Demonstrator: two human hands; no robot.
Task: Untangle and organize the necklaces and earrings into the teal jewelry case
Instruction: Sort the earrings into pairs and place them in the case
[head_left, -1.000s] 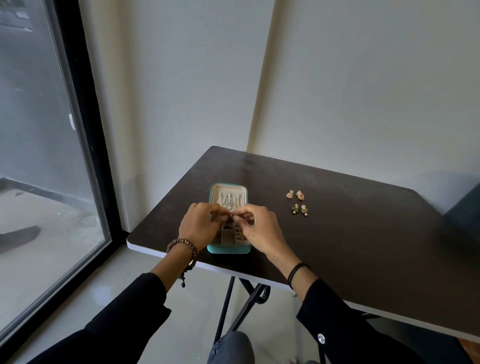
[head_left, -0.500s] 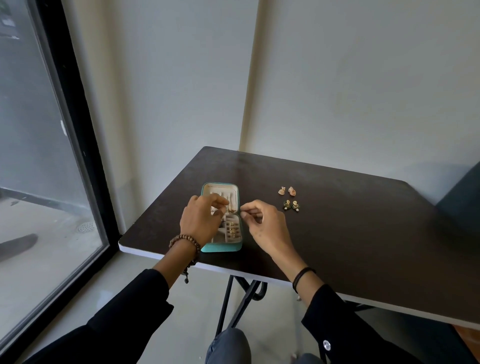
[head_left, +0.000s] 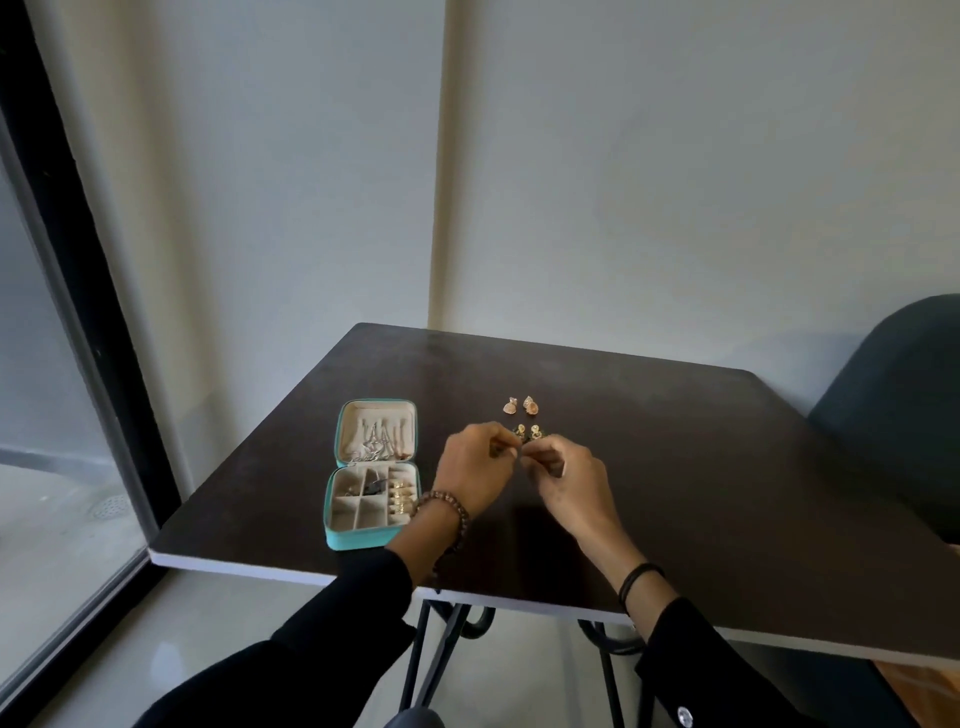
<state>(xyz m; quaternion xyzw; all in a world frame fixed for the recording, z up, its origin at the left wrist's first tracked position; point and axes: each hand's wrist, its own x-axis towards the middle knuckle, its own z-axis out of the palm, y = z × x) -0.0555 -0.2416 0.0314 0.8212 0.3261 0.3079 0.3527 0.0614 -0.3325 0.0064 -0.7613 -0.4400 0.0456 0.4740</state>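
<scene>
Squarely near the front left edge of a dark table, the teal jewelry case is laid open, with necklaces strung across its cream lid and gold pieces lodged in its divided base. Just right of it, the left hand and right hand are seen fingertip to fingertip, pinched on green-and-gold earrings at the tabletop. Two pale peach earrings are seen lying just beyond.
</scene>
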